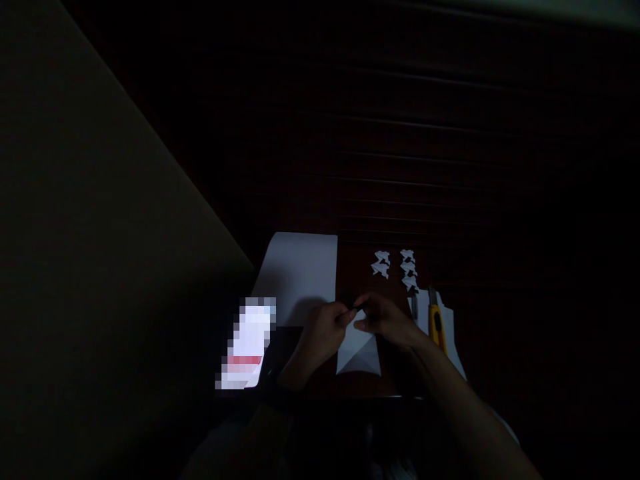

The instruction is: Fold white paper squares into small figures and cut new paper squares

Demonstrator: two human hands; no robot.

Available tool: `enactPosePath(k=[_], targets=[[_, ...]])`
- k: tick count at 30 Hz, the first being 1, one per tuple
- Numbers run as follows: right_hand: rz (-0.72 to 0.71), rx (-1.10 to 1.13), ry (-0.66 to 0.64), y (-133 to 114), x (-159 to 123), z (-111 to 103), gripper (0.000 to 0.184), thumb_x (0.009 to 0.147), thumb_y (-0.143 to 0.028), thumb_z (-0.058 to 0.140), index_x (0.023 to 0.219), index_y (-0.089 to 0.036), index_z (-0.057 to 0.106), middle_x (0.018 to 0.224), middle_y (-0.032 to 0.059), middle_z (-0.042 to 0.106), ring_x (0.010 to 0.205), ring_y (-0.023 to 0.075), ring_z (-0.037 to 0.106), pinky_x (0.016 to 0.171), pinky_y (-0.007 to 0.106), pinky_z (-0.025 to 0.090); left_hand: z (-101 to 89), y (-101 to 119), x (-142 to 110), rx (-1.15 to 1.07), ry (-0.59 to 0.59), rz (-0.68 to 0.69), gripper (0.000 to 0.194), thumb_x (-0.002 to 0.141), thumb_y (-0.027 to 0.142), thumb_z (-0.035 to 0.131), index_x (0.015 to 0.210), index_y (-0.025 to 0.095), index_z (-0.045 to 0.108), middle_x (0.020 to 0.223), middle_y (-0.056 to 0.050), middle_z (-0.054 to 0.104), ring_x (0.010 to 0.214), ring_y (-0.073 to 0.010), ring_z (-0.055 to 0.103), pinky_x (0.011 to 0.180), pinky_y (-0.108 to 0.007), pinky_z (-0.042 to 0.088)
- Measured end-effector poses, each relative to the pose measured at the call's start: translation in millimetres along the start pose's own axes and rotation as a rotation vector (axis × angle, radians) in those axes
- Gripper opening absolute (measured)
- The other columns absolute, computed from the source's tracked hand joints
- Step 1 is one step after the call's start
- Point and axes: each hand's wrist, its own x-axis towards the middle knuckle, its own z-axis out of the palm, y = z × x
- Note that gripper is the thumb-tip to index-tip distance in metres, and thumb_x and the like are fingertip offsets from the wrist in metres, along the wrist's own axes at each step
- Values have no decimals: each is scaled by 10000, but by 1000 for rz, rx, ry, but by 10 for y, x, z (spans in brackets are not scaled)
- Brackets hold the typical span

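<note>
A white sheet of paper [358, 357] with crossing fold creases lies before me, its near edge slightly bowed. At its far end, my left hand [325, 327] is closed, thumb and fingers pinching the paper's edge. My right hand [384, 321] grips the same end from the other side, fingers bent, its fingertips almost meeting those of the left. A narrow dark strip shows between the fingertips; too dim to tell whether it is shaded paper. Several small folded white paper figures [383, 267] stand in two columns beyond my right hand.
A large white sheet [305, 267] covers the table's far left. A lit phone [247, 343], its screen blurred out, is left of my left hand. On the right, a yellow utility knife [437, 327] rests on white paper [453, 340]. A wall [125, 233] rises at left.
</note>
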Motion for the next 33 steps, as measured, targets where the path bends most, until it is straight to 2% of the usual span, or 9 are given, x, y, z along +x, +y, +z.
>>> enactPosePath(k=[4,8,12,17,22,27,30,33], targets=[[-107,-75,75,0,22,56,336,663,-180,687,913,-225,467,714,-54,451,588,95,399,503,212,324,-10,34,4,7,46,30,323,856,354,469,613,172,578,556,20,558,538,-110,496,518,-227,288],[-175,-148,170,-15,13,88,378,664,-190,691,964,-228,464,740,-43,458,622,110,421,529,225,351,-29,60,2,27,85,40,275,874,309,456,683,182,607,618,1,611,580,-123,540,546,-226,321],[-171,-132,139,-29,-1,64,422,621,-221,743,967,-218,502,725,-40,474,634,120,444,545,234,369,-44,93,-17,71,70,80,250,887,272,442,736,196,626,678,-10,652,617,-130,572,572,-227,344],[-208,-159,197,-35,9,44,372,577,-154,745,867,-209,517,663,-63,401,587,103,380,491,214,314,-73,167,-39,50,35,137,237,900,285,439,784,211,633,722,-9,667,663,-134,592,625,-230,378],[-203,-186,169,-21,7,82,327,607,-122,670,864,-210,489,671,-55,471,587,109,436,506,218,344,-57,215,-39,-40,40,199,135,859,282,534,804,217,639,803,-1,665,765,-135,596,695,-233,404],[-207,-280,151,-42,-26,105,391,574,-117,689,894,-214,487,741,-39,536,639,124,486,546,227,378,7,201,-25,-74,64,145,144,850,283,540,782,209,644,820,-21,659,792,-154,592,705,-256,418],[-213,-335,165,-56,-40,109,405,562,-104,691,899,-215,494,764,-37,544,657,127,491,561,231,385,17,213,-27,-38,65,173,142,866,256,507,787,204,612,842,-22,640,803,-155,580,719,-266,416],[-232,-375,213,-55,-35,127,369,593,-96,658,911,-213,512,779,-29,556,671,131,504,587,241,395,16,237,-43,85,122,198,148,876,198,463,768,199,564,826,-23,606,808,-166,554,731,-286,408]])
